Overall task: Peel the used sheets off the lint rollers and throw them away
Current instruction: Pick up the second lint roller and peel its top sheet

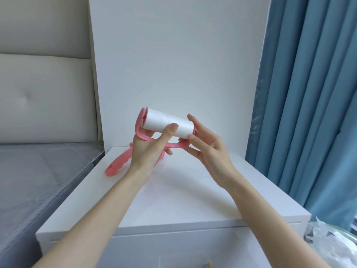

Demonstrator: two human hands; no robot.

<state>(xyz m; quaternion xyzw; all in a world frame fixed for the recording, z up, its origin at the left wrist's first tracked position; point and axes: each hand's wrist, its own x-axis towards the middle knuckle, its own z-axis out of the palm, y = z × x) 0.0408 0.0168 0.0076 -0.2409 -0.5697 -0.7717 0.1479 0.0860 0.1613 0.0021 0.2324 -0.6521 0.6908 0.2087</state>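
Observation:
A lint roller with a white sheet roll (164, 122) and a pink frame and handle (117, 166) is held up above the white cabinet top (173, 190). My left hand (148, 149) grips the pink frame from below, its thumb pressed on the front of the roll. My right hand (208, 149) is at the roll's right end, fingers spread, with fingertips touching the end of the roll and the pink frame. No loose sheet edge shows.
A bin lined with a clear bag (332, 246) holding crumpled white sheets stands at the lower right. Blue curtains (309, 93) hang on the right. A grey bed (38, 180) with a padded headboard lies to the left. The white wall is behind.

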